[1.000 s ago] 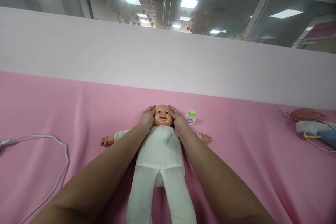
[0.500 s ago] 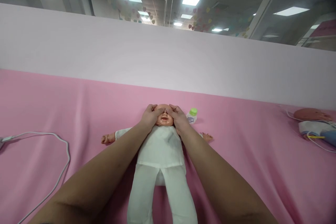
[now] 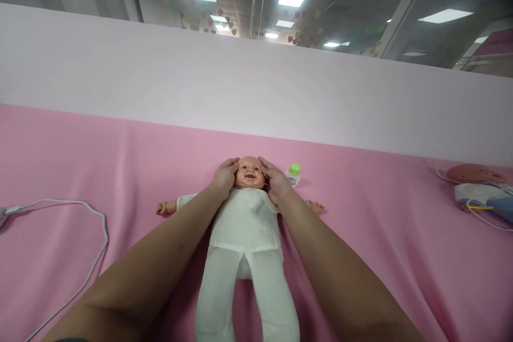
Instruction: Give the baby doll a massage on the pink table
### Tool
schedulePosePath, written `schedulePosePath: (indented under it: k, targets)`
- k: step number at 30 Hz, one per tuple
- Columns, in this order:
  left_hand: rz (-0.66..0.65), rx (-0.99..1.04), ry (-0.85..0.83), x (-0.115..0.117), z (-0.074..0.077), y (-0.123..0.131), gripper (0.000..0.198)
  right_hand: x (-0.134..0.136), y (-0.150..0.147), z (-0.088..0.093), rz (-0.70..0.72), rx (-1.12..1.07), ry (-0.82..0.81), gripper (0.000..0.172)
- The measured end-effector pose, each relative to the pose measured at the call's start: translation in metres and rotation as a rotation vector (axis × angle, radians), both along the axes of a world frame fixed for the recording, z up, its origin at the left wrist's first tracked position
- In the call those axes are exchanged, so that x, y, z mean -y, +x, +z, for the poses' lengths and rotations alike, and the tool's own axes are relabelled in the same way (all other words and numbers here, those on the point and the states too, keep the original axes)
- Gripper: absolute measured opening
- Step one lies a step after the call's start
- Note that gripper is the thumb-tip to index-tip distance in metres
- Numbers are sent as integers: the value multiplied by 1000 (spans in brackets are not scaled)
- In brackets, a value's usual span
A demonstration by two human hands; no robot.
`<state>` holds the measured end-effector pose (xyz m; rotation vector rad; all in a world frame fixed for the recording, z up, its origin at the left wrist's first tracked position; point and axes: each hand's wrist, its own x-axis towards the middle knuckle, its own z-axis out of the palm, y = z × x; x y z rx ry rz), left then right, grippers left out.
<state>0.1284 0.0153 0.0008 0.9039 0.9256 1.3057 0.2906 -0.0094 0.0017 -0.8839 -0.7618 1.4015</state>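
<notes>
A baby doll (image 3: 245,224) in white clothes lies on its back on the pink cloth (image 3: 360,224), head away from me. My left hand (image 3: 224,179) cups the left side of the doll's head (image 3: 249,172), fingers curved against it. On the other side, my right hand (image 3: 273,181) cups the head the same way. The doll's face is uncovered between my thumbs.
A small white bottle with a green cap (image 3: 293,173) stands just right of the doll's head. A second doll (image 3: 476,184) with cables lies at the far right. A white cable (image 3: 80,240) loops on the cloth at left. A pale partition (image 3: 256,85) stands behind.
Half a second ago my thumbs met over the doll's eyes and nose; they have since slid outward to the sides of the head, uncovering the face.
</notes>
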Motion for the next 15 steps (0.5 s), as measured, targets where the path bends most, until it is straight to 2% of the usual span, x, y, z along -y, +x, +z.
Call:
schedulePosePath:
  k: [5, 10, 15]
  targets:
    - [-24, -9, -3, 5, 5, -4, 31, 2, -1, 3, 33, 9, 33, 58]
    - [-37, -44, 12, 7, 9, -3, 50, 1, -4, 4, 13, 56, 99, 56]
    - [-4, -167, 43, 5, 9, 0, 55, -1, -5, 4, -8, 86, 112, 57]
